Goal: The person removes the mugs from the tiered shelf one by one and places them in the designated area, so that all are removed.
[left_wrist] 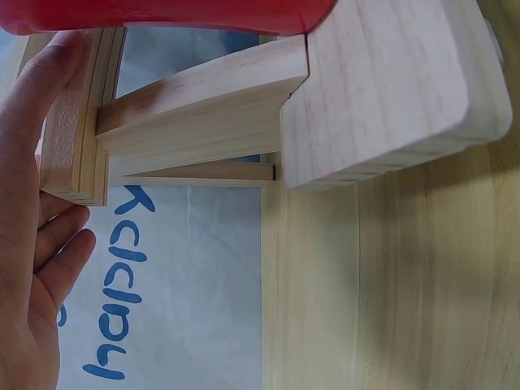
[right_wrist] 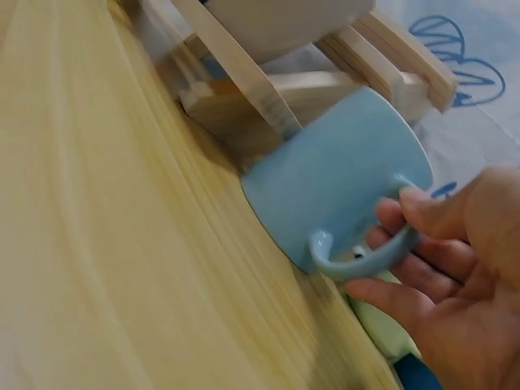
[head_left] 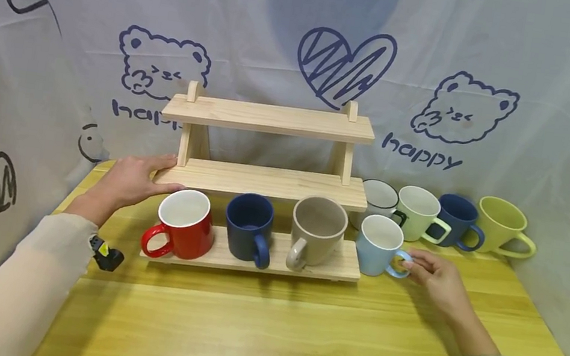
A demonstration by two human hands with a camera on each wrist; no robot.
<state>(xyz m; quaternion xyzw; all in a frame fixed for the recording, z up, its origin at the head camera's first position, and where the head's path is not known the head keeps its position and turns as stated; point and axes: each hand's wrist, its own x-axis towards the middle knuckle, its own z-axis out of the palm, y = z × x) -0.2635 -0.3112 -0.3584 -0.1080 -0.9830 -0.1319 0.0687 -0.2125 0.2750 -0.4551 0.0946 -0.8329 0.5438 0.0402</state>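
Observation:
A light blue mug [head_left: 379, 246] stands at the right end of the wooden rack's bottom board. My right hand [head_left: 437, 278] pinches its handle, the fingers curled through the loop in the right wrist view [right_wrist: 455, 268]. At the left, my left hand [head_left: 131, 181] grips the end of the middle board of the wooden rack [head_left: 262, 181], thumb on one side and fingers on the other, as the left wrist view shows. On the bottom board sit a red mug [head_left: 190, 231], a dark blue mug [head_left: 243, 239] and a beige mug [head_left: 317, 237].
Behind the light blue mug a row of mugs stands along the back: a white one with a black rim [head_left: 377, 197], a pale green one [head_left: 413, 214], a navy one [head_left: 454, 220] and a yellow-green one [head_left: 499, 226]. A printed curtain [head_left: 261, 35] hangs behind the wooden table [head_left: 263, 333].

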